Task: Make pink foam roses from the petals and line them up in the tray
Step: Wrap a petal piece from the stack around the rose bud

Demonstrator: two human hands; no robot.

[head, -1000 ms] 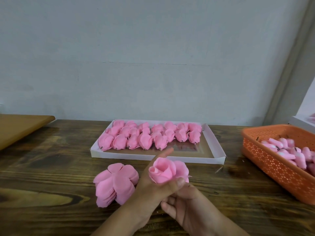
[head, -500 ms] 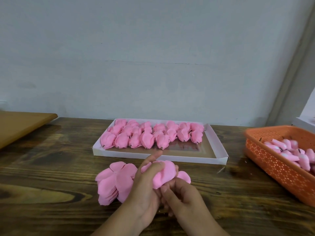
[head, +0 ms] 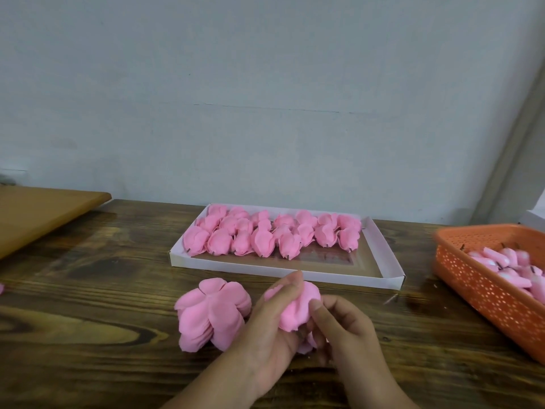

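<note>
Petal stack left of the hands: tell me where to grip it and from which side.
Pinch the top petal of the petal stack at its near lower edge, coming from the right, where the left hand is nearest. The petals fan out in overlapping layers lying flat on the table, so a free edge lifts more easily than the middle. Both hands now hold the rose.

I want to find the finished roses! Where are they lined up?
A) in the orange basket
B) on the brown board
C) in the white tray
C: the finished roses sit in rows along the far side of the white tray, beyond both hands.
</note>
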